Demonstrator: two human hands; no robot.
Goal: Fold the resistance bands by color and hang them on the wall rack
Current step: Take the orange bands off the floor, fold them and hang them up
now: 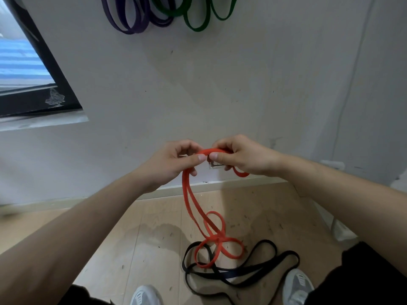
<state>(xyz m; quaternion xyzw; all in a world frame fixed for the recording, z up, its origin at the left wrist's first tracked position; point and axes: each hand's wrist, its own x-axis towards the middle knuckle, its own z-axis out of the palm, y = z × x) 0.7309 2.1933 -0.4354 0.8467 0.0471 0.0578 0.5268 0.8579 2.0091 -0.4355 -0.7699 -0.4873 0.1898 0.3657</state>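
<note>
An orange-red resistance band (193, 208) hangs from both hands in front of the white wall. My left hand (174, 162) and my right hand (240, 157) pinch its top loop side by side, thumbs nearly touching. Its lower loops trail onto the wooden floor and lie over a black band (244, 272) sprawled there. High on the wall hang folded purple bands (132, 18) and green bands (198, 16); whatever they hang from is out of frame.
A dark-framed window (39, 69) is at the left. The wall's baseboard (88, 200) runs across behind my hands. My two grey-white shoes (145, 296) stand at the bottom. White objects sit against the wall at the right (341, 230).
</note>
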